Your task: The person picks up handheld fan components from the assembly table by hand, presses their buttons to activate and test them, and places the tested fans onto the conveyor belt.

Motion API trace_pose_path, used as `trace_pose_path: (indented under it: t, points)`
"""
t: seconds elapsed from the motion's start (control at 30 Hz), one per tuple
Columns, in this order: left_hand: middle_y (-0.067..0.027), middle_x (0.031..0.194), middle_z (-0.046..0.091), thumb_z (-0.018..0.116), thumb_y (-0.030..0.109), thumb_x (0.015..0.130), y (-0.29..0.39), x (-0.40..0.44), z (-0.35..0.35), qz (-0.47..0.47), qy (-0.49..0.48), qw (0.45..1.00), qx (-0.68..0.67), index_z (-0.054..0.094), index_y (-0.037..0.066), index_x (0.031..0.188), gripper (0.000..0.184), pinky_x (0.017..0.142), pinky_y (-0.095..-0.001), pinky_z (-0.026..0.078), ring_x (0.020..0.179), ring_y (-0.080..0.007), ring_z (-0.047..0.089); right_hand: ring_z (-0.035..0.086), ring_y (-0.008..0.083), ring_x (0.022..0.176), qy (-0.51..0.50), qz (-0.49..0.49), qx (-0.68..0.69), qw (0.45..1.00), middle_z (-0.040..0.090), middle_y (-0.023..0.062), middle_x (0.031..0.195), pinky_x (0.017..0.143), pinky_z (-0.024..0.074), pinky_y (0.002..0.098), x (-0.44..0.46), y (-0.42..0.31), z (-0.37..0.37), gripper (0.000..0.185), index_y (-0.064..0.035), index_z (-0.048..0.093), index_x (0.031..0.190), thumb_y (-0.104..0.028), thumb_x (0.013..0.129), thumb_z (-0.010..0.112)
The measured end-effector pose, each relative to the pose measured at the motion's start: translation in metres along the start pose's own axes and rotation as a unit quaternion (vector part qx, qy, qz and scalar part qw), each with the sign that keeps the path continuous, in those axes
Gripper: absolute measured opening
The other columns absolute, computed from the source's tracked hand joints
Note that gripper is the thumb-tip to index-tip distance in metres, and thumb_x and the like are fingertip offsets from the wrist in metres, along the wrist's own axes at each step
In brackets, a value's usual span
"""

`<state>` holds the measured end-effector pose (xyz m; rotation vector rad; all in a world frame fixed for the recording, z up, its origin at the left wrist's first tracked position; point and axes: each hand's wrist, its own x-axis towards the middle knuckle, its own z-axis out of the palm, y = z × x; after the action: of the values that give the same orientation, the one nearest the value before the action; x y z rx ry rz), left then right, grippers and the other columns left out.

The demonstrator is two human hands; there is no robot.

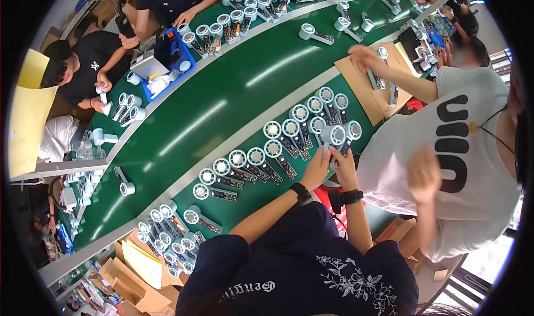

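Both hands meet on one light-blue handheld fan (334,135) with a round head, at the right end of the rows. My left hand (316,170) has its fingers wrapped round the handle from the left. My right hand (346,168) closes on the same handle from the right; its fingertips are partly hidden. Around the held fan lie several similar fans (272,129), their round heads toward the far side and dark circuit boards showing in their open handles. A single fan (192,216) lies nearer, at the lower left.
The green conveyor (194,110) curves behind a pale rail, with loose fans on it. A co-worker in a white shirt (411,149) stands close on the right, near a cardboard sheet (356,88). Other people sit across the belt by a blue bin (188,74). Cardboard boxes (130,285) stand lower left.
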<state>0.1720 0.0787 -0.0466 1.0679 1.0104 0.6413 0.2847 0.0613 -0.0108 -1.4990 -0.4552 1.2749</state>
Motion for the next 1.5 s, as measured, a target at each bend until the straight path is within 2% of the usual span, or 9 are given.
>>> trace_pose_path:
  t: [0.1, 0.33, 0.4, 0.57, 0.83, 1.0, 1.33, 1.47, 1.5]
  points:
    - [-0.0181, 0.111, 0.054, 0.037, 0.034, 0.100, -0.002, 0.008, 0.009, 0.174, 0.002, 0.985, 0.016, 0.039, 0.000, 0.128, 0.044, 0.084, -0.0322, 0.046, 0.099, -0.0248, 0.056, 0.058, 0.0106, 0.083, 0.034, -0.073, -0.088, 0.993, 0.060, 0.0016, 0.091, 0.066, 0.0457, 0.0249, 0.012, 0.003, -0.006, 0.025, -0.0051, 0.053, 0.101, -0.009, 0.082, 0.067]
    - [-0.0166, 0.121, 0.053, 0.039, 0.028, 0.100, 0.030, -0.004, -0.044, 0.084, -0.063, 0.990, 0.094, 0.046, -0.002, 0.126, 0.041, 0.091, -0.0312, 0.043, 0.104, -0.0237, 0.056, 0.059, 0.0120, 0.083, -0.015, 0.057, 0.029, 0.998, 0.061, 0.0035, 0.095, 0.072, 0.0477, 0.0261, 0.049, -0.016, -0.019, 0.035, -0.0035, 0.050, 0.109, -0.005, 0.079, 0.069]
    - [-0.0126, 0.117, 0.056, 0.039, 0.027, 0.100, 0.044, -0.022, -0.084, 0.050, -0.087, 0.993, -0.065, 0.051, -0.001, 0.122, 0.037, 0.090, -0.0305, 0.044, 0.103, -0.0200, 0.057, 0.059, 0.0121, 0.085, -0.025, 0.061, 0.012, 0.998, 0.060, 0.0037, 0.097, 0.074, 0.0477, 0.0264, 0.063, -0.008, -0.032, 0.037, -0.0031, 0.050, 0.110, -0.004, 0.079, 0.069]
    - [-0.0091, 0.108, 0.060, 0.042, 0.026, 0.099, 0.070, -0.102, -0.219, -0.002, 0.163, 0.983, 0.079, 0.053, 0.002, 0.119, 0.033, 0.087, -0.0289, 0.044, 0.099, -0.0162, 0.058, 0.058, 0.0132, 0.095, -0.052, 0.059, -0.027, 0.997, 0.059, 0.0044, 0.105, 0.081, 0.0468, 0.0274, 0.064, 0.011, -0.048, 0.043, -0.0017, 0.050, 0.114, -0.001, 0.077, 0.070]
    - [-0.0102, 0.102, 0.061, 0.054, 0.019, 0.092, -0.054, -0.249, -0.438, -0.042, 0.563, 0.802, 0.196, 0.058, 0.001, 0.107, 0.023, 0.084, -0.0288, 0.046, 0.093, -0.0178, 0.059, 0.056, 0.0181, 0.103, -0.083, 0.107, -0.080, 0.988, 0.055, 0.0063, 0.115, 0.087, 0.0449, 0.0315, 0.023, 0.011, -0.049, 0.053, -0.0038, 0.042, 0.129, -0.008, 0.082, 0.065]
    - [-0.0181, 0.109, 0.056, 0.063, 0.022, 0.078, -0.096, -0.297, -0.509, -0.147, 0.643, 0.588, 0.469, 0.054, 0.003, 0.114, 0.041, 0.093, -0.0440, 0.041, 0.106, -0.0346, 0.051, 0.055, 0.0183, 0.103, -0.135, 0.117, -0.103, 0.978, 0.056, 0.0056, 0.113, 0.087, 0.0439, 0.0319, 0.008, 0.016, -0.033, 0.055, -0.0041, 0.040, 0.132, -0.011, 0.084, 0.065]
    - [-0.0197, 0.125, 0.044, 0.078, 0.043, 0.061, -0.114, -0.347, -0.645, -0.295, 0.765, 0.476, 0.317, 0.039, 0.005, 0.130, 0.088, 0.097, -0.0465, 0.039, 0.116, -0.0386, 0.044, 0.054, 0.0200, 0.105, -0.114, 0.177, -0.104, 0.972, 0.055, 0.0073, 0.117, 0.089, 0.0437, 0.0331, -0.036, 0.013, 0.000, 0.052, -0.0056, 0.040, 0.132, -0.012, 0.086, 0.062]
    - [-0.0204, 0.124, 0.051, 0.084, 0.052, 0.052, -0.180, -0.382, -0.716, -0.137, 0.768, 0.584, 0.223, 0.037, 0.000, 0.128, 0.103, 0.095, -0.0434, 0.042, 0.114, -0.0370, 0.050, 0.054, 0.0191, 0.105, -0.068, 0.159, -0.085, 0.981, 0.055, 0.0071, 0.117, 0.088, 0.0442, 0.0333, -0.055, 0.020, 0.007, 0.050, -0.0065, 0.040, 0.132, -0.012, 0.087, 0.061]
    - [-0.0206, 0.118, 0.055, 0.086, 0.051, 0.049, -0.182, -0.384, -0.719, -0.220, 0.772, 0.546, 0.241, 0.039, -0.001, 0.124, 0.103, 0.093, -0.0412, 0.043, 0.108, -0.0357, 0.055, 0.054, 0.0188, 0.105, -0.062, 0.153, -0.085, 0.983, 0.055, 0.0070, 0.117, 0.088, 0.0442, 0.0333, -0.057, 0.019, 0.008, 0.049, -0.0065, 0.041, 0.132, -0.013, 0.088, 0.060]
